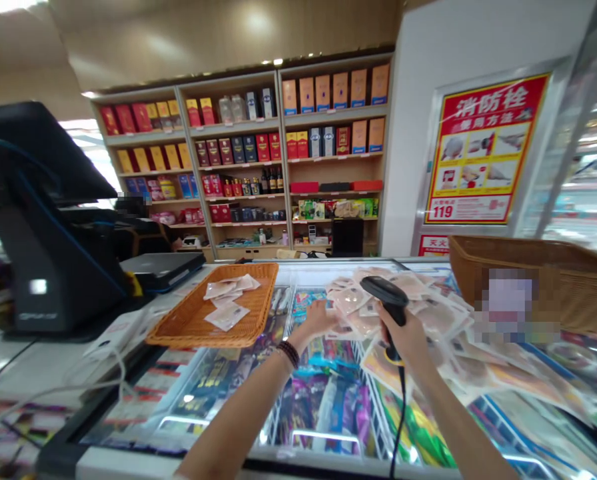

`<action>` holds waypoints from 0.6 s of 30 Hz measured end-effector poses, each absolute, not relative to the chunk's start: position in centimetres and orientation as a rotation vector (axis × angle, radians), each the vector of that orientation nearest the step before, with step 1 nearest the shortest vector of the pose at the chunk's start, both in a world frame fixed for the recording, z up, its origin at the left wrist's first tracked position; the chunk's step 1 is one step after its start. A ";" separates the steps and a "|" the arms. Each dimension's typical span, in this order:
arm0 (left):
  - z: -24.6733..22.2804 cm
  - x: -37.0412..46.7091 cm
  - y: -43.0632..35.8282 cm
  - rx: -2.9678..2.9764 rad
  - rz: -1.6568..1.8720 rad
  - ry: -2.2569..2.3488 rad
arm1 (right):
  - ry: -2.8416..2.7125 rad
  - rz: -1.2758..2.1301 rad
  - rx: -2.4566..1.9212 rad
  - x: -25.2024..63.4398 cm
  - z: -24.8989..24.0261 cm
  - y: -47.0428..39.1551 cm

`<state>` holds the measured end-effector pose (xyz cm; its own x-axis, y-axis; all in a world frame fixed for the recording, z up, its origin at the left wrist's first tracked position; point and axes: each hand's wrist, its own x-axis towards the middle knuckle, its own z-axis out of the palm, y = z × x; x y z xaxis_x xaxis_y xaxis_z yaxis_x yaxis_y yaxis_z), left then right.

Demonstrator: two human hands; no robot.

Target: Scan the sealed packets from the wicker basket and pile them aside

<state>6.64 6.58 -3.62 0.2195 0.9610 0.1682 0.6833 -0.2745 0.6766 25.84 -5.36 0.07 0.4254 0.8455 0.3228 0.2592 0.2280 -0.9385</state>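
My right hand (407, 337) is wrapped round the grip of a black barcode scanner (384, 291), its cable hanging down toward me. The scanner's head is tilted over a pile of flat clear packets (443, 313) spread on the glass top. At the pile's left edge, my left hand (320, 320), with a dark beaded bracelet at the wrist, has its fingers closed on the edge of a packet (342, 321); the fingertips are partly hidden. Left of it lies an orange wicker tray (178, 327) with several similar packets (227, 315) in it.
Beneath the glass, a chest freezer (323, 400) holds colourful wrapped goods. A brown wicker basket (578, 273) stands at the right. On the left are a checkout screen (48, 160), a flat black device (163, 267) and loose cables (113, 383). Behind, a person (138, 227) is near stocked shelves (238, 127).
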 end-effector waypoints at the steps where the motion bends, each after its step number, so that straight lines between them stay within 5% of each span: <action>1: -3.7 5.4 6.5 2.016 0.844 1.482 | -1.125 0.565 -1.302 24.9 0.0 -4.7; 9: -0.1 -7.1 6.6 2.055 1.139 1.468 | -1.269 0.756 -1.119 15.3 -0.2 -0.3; 18: 0.3 -19.8 6.2 1.682 0.476 2.485 | -1.372 0.918 -1.031 6.2 -1.0 0.2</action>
<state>-19.76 6.22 0.28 -0.3832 0.9194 0.0887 0.8871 0.3396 0.3127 6.22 0.19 -1.01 0.0167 0.9491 0.3145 0.0711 0.3126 -0.9472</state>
